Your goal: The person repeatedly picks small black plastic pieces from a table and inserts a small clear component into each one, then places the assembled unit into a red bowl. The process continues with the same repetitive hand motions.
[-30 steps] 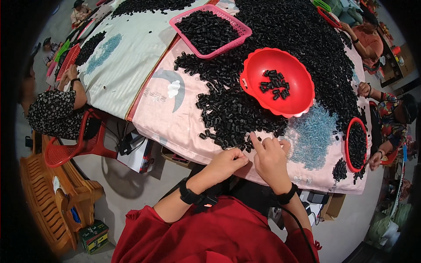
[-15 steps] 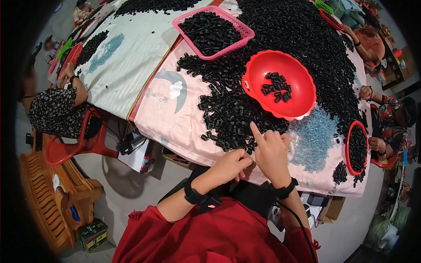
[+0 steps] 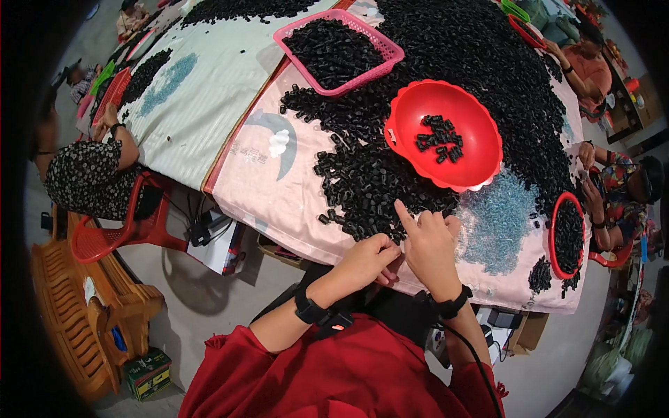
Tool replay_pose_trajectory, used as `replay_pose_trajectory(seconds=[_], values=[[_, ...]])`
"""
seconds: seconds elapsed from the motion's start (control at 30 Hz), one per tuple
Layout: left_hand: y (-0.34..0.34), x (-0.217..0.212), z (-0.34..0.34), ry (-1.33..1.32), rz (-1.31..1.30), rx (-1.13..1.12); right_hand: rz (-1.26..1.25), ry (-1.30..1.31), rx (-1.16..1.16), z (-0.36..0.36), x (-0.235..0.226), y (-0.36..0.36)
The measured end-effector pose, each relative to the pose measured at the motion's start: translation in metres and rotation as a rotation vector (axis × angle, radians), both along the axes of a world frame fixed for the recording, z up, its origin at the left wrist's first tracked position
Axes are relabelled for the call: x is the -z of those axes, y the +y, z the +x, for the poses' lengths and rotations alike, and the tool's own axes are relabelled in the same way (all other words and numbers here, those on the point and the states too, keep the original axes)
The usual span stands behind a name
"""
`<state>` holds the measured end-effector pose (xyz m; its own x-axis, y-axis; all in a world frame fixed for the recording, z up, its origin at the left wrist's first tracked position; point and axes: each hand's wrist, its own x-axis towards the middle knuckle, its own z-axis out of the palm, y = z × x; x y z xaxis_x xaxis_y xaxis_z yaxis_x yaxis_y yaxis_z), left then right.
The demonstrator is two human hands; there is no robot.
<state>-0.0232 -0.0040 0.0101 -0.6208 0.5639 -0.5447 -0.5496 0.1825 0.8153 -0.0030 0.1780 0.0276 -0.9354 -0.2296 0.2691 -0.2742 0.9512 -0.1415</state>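
Note:
Just over the near edge of the pink-covered table, my left hand (image 3: 364, 265) is closed, its thumb pressed against curled fingers. My right hand (image 3: 431, 249) is beside it, index finger stretched toward the pile and the other fingers curled under. Whatever either hand grips is hidden by the fingers. Small black plastic pieces (image 3: 366, 188) lie heaped right beyond my fingertips. To the right of them is a patch of small clear-blue pieces (image 3: 498, 223). A red scalloped bowl (image 3: 470, 115) behind my right hand has a cluster of black pieces inside.
A pink mesh basket (image 3: 390, 56) full of black pieces stands farther back. At the right, a red oval basket (image 3: 555, 251) sits near a co-worker (image 3: 620, 198). Another person (image 3: 90, 174) sits left by a red chair (image 3: 104, 237). A wooden bench (image 3: 90, 299) stands lower left.
My hands stay almost in place, with the right index finger shifted very slightly. The co-worker at the right has moved both hands, one now raised near the table edge.

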Motion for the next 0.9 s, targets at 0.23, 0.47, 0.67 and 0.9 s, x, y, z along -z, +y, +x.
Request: replay_pose_trajectory(seconds=[0.23, 0.47, 0.67, 0.9], values=[[-0.003, 0.005, 0.002, -0.041, 0.067, -0.023, 0.008, -0.022, 0.024, 0.011, -0.003, 0.006], [-0.002, 0.003, 0.002, -0.040, 0.039, -0.004, -0.002, -0.004, 0.026, 0.006, 0.000, 0.003], [-0.004, 0.001, 0.016, 0.158, -0.015, -0.073, -0.012, -0.007, 0.025, 0.019, -0.003, 0.014], [0.004, -0.005, 0.021, 0.407, -0.182, -0.019, -0.025, 0.025, 0.104, 0.034, 0.007, 0.022]])
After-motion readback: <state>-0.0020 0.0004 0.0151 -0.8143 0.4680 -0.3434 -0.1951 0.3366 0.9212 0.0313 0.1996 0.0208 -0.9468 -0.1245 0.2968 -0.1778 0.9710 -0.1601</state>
